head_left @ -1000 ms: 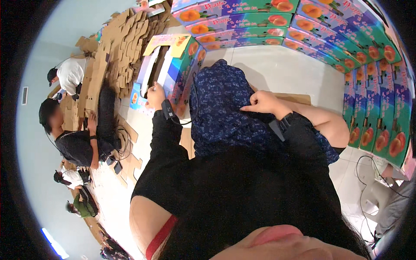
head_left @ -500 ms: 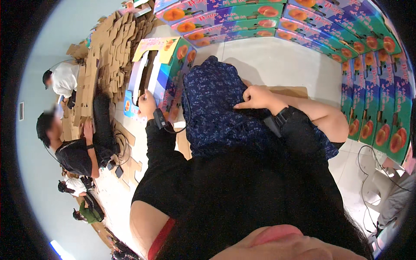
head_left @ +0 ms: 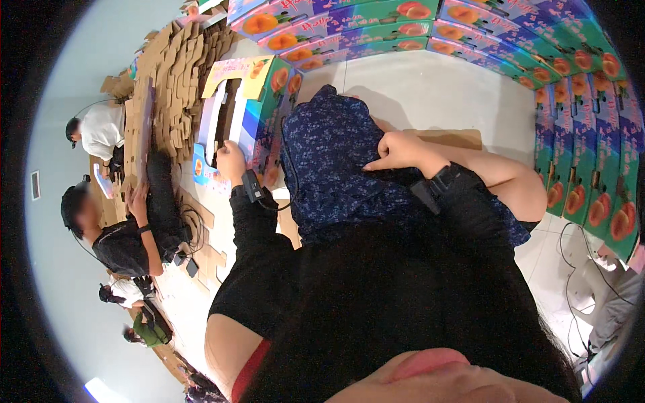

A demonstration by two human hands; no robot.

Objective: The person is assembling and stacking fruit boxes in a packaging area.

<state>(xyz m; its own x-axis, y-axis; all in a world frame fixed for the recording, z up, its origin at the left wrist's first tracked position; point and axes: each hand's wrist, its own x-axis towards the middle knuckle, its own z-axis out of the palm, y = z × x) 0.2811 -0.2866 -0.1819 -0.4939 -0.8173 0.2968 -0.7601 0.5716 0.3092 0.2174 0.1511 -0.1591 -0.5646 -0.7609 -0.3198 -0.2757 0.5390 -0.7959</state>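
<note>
We've got a fruit-printed carton (head_left: 248, 124) standing on the pale floor (head_left: 403, 94); use it as landmark. Its dark top opening sits between white flaps, yellow panel at the far end. Our left hand (head_left: 230, 163) is at the opening's near end, digits curled in; we can't tell if they pinch the edge. Black wristband (head_left: 252, 186) on that arm, just nearer to us than the carton. Right of the carton: our floral navy skirt (head_left: 332, 154), then our right hand (head_left: 402, 151) over it, one digit stretched out apart from the curled others; touching or just above, can't tell. Stacked matching cartons (head_left: 363, 30) stand beyond the carton, more stacks (head_left: 584, 148) well to its right. Left of it: a heap of flattened brown cardboard (head_left: 171, 87), plus a co-worker in black (head_left: 127, 245), hand on cardboard.
</note>
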